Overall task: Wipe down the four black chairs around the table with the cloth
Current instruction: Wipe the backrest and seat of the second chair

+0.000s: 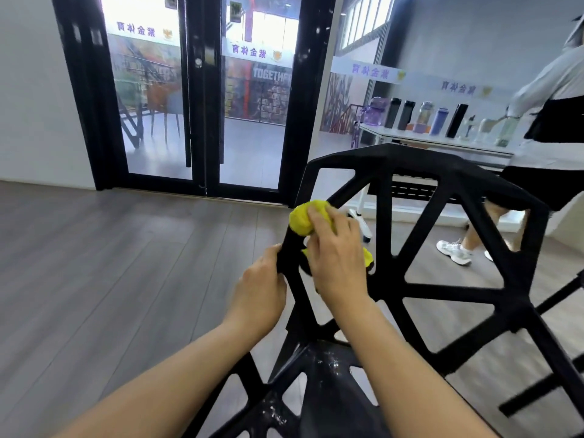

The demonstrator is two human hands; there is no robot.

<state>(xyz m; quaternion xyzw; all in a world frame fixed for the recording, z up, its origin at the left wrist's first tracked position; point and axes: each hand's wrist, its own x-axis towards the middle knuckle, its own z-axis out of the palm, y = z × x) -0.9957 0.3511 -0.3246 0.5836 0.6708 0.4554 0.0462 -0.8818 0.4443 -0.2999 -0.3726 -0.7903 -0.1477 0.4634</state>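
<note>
The right hand (pixel 336 263) presses a bunched yellow cloth (pixel 305 220) against the left edge of a black chair (pixel 442 279), its fingers curled over the cloth; yellow shows above the fingertips and again just past the outer side of the hand. The left hand (pixel 257 290) grips the same edge bar of the chair back a little lower, thumb and fingers wrapped round the black frame. The two hands lie close together, nearly touching.

The chair back is an open lattice of black struts, tilted, with its seat near the bottom of the view; pale specks and scuffs mark the seat.

Under the chair is a grey wood-plank floor (pixel 110 263). Beyond it stands a black-framed glass double door (pixel 202 99), with purple lettering on a white band across the glass. To the right, a white counter (pixel 436 139) carries a row of bottles and flasks (pixel 442 116), purple, black and clear. At the far right another person (pixel 550 128) in a light top and dark skirt stands by the counter, wearing white trainers (pixel 453 251).
</note>
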